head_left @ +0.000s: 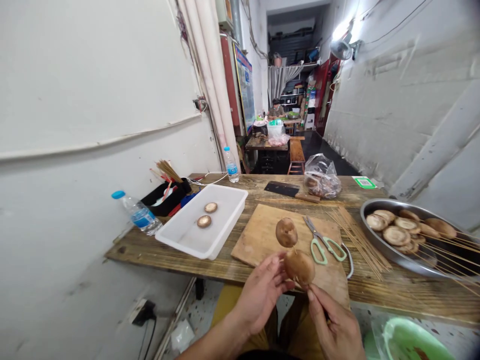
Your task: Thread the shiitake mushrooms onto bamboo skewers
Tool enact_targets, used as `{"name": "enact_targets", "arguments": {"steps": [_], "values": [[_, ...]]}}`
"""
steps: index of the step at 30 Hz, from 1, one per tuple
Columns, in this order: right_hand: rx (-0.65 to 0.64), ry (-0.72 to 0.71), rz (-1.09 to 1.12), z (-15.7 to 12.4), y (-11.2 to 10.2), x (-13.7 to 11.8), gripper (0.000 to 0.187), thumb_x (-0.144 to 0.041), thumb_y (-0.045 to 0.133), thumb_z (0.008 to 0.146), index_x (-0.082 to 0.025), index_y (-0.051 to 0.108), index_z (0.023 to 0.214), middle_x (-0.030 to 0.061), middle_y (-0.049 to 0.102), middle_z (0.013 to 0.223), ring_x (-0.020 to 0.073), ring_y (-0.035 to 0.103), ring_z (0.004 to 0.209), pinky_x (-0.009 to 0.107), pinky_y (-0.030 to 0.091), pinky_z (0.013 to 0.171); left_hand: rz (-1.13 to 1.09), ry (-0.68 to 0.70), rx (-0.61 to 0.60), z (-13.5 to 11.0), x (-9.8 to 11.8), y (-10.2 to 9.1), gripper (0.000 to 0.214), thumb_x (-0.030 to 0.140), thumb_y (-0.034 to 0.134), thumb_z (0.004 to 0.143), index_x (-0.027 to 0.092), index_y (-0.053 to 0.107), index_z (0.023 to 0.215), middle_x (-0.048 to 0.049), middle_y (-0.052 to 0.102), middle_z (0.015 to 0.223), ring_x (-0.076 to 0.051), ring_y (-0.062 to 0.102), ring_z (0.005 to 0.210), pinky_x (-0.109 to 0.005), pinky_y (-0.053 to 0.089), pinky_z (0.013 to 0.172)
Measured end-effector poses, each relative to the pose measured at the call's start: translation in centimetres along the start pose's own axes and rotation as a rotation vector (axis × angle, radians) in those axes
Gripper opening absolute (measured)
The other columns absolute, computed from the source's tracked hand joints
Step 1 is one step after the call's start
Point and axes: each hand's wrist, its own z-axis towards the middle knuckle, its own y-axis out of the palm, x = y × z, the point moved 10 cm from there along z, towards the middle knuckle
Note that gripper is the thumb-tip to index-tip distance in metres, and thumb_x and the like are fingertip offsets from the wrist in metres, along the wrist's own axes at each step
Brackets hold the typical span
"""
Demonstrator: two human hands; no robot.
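Note:
My left hand [262, 292] pinches a brown mushroom [299, 267] threaded on a thin bamboo skewer. A second mushroom [286, 232] sits higher on the same skewer. My right hand [333, 327] grips the skewer's lower end just below the mushroom, fingers closed. Both hands hover over the near edge of a wooden cutting board [258, 237]. Green-handled scissors [324, 242] lie on the board beside them.
A white tray [187, 237] holds two mushrooms at left. A metal pan [369, 210] of skewered mushrooms sits at right, loose skewers [356, 235] beside it. A cleaver [285, 190], plastic bag [322, 177], two water bottles and a green bowl [407, 340] are nearby. A person sits far back.

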Motion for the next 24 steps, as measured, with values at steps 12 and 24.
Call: {"name": "enact_targets", "arguments": {"steps": [12, 24], "values": [[-0.068, -0.143, 0.030, 1.4, 3.5, -2.9, 0.028, -0.018, 0.043, 0.088, -0.014, 0.066, 0.103, 0.0110, 0.073, 0.091, 0.0200, 0.070, 0.082, 0.027, 0.057, 0.074, -0.078, 0.088, 0.086, 0.6, -0.7, -0.5, 0.030, 0.026, 0.068, 0.073, 0.017, 0.060, 0.101, -0.0075, 0.064, 0.101, -0.017, 0.059, 0.097, -0.033, 0.038, 0.095], [-0.473, 0.725, 0.799, -2.1, 9.9, 1.3, 0.034, -0.052, 0.043, 0.086, -0.019, 0.048, 0.079, -0.0110, 0.041, 0.045, 0.0024, 0.027, 0.029, 0.013, 0.022, 0.029, -0.116, 0.132, 0.173, 0.4, -0.3, -0.6, 0.025, 0.031, 0.067, 0.072, 0.014, 0.058, 0.088, -0.0063, 0.064, 0.083, -0.016, 0.062, 0.075, -0.031, 0.049, 0.074]]}}
